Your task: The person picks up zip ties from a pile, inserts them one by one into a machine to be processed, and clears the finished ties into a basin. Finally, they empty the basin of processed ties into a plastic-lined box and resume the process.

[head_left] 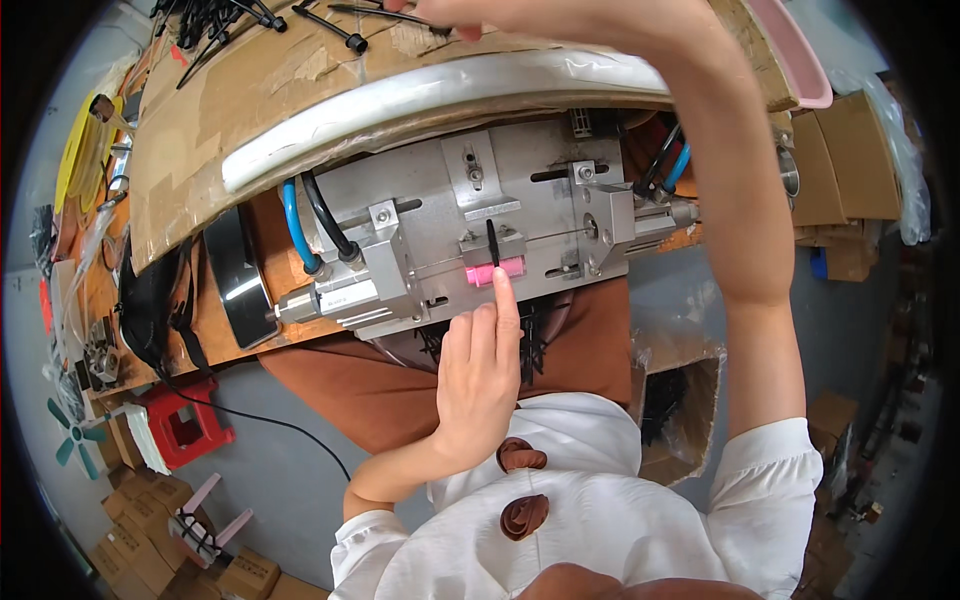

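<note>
My left hand [478, 370] reaches up from below with its index finger stretched out and the other fingers loosely bent. That fingertip touches the lower end of a thin black plastic rod [492, 240], where it meets a pink block [482, 274] at the middle of a metal fixture [350, 215]. No grip around the rod shows. At the top edge, my right hand [480, 14] is over the cardboard, close to a slim black stick [375, 11]. The right fingers are partly cut off and blurred, so a hold on the stick cannot be made out.
A cardboard sheet [190, 150] edged with a white foam strip [420, 95] overhangs the fixture, with several black rods [330, 28] on it. Blue hose [296, 225] and black hose run to the left cylinder. A phone [238, 280] lies left. An open carton [680, 410] stands lower right.
</note>
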Action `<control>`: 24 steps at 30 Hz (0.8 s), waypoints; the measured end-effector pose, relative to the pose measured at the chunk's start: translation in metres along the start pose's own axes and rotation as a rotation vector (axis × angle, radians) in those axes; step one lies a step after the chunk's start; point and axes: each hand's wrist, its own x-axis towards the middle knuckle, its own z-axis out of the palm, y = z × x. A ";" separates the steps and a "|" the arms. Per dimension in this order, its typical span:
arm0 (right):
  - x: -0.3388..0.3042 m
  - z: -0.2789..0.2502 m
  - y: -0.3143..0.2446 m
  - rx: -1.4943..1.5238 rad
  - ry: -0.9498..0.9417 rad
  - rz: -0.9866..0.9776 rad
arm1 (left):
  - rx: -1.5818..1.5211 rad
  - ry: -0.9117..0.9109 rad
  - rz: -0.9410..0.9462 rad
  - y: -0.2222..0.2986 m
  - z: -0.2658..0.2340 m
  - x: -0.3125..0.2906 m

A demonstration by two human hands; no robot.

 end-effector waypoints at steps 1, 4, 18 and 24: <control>0.002 -0.016 0.004 0.370 -0.101 0.188 | 0.041 -0.038 -0.010 0.000 0.001 0.000; -0.018 -0.020 0.003 0.690 0.025 0.347 | 0.090 -0.038 -0.034 0.002 0.003 0.004; -0.176 0.169 -0.063 0.082 0.343 0.159 | 0.159 0.467 0.044 -0.119 -0.081 0.169; -0.166 0.165 -0.061 0.111 0.287 0.188 | -0.148 0.090 -0.212 -0.112 -0.098 0.162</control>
